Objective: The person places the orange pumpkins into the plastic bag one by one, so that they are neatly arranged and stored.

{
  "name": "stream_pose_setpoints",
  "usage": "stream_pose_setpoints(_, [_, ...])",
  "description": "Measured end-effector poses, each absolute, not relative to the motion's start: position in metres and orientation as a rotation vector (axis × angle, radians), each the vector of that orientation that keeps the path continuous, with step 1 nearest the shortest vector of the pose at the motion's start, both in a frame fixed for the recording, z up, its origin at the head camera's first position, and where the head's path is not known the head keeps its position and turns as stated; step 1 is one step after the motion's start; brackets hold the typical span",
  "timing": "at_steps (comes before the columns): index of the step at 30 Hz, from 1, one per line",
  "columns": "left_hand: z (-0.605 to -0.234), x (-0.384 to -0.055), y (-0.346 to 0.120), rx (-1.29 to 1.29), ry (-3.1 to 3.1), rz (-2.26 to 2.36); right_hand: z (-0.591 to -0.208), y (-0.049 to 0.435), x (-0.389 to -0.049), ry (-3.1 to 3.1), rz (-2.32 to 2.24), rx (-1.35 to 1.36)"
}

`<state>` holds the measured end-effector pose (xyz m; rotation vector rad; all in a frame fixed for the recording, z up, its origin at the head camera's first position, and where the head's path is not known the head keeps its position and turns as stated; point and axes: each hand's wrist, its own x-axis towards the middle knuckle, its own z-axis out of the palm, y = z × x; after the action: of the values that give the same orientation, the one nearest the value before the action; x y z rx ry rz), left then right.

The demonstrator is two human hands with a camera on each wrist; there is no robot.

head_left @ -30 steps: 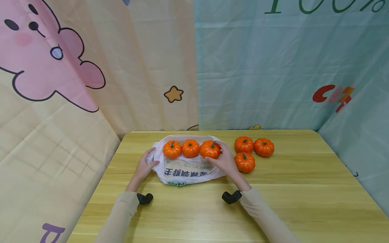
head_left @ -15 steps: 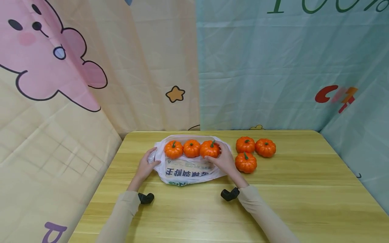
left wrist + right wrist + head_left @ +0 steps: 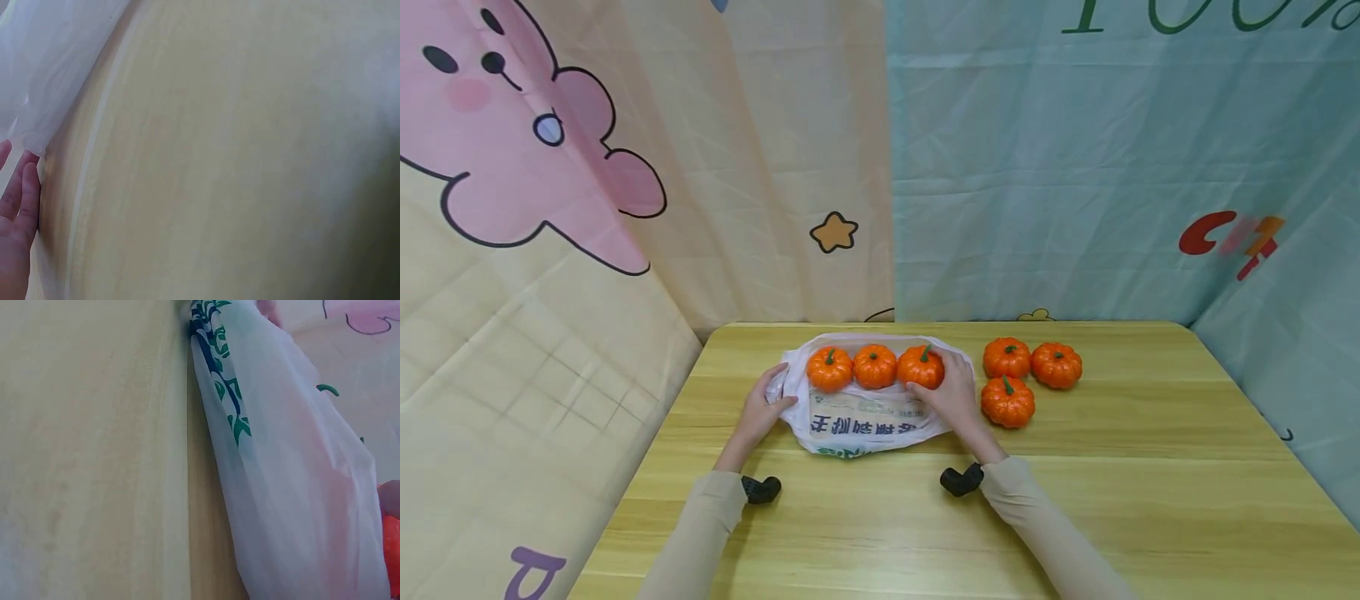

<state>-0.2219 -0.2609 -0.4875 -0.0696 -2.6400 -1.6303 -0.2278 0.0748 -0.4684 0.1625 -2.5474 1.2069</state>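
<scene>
A white plastic bag [image 3: 850,450] with dark and green print lies near the table's back edge. In its opening, three small orange pumpkins with green stems sit in a row: the left pumpkin [image 3: 829,370], the middle pumpkin [image 3: 875,367] and the right pumpkin [image 3: 919,367]. My right hand [image 3: 957,392] grips the right pumpkin, thumb in front and fingers behind. At the bag's left end, my left hand [image 3: 762,414] holds the edge between thumb and fingers. The right wrist view shows the bag's side wall [image 3: 294,469] standing up, with stems peeking above it.
Right of the bag, three more pumpkins lie on the wooden table [image 3: 865,533]: one in front [image 3: 1007,403], one behind it [image 3: 1006,358] and one farther right [image 3: 1057,365]. A printed curtain [image 3: 1045,167] hangs behind the table.
The head view has shifted slightly. My right forearm has swung a little to the left while the hand stays on the right pumpkin. My left hand and the other pumpkins keep their places.
</scene>
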Motion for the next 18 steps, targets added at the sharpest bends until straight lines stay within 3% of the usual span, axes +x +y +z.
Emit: stream_pose_setpoints(18, [-0.488,-0.221,-0.261,-0.081,-2.636,-1.643,-0.48,0.073,-0.231,-2.618,1.036,0.118])
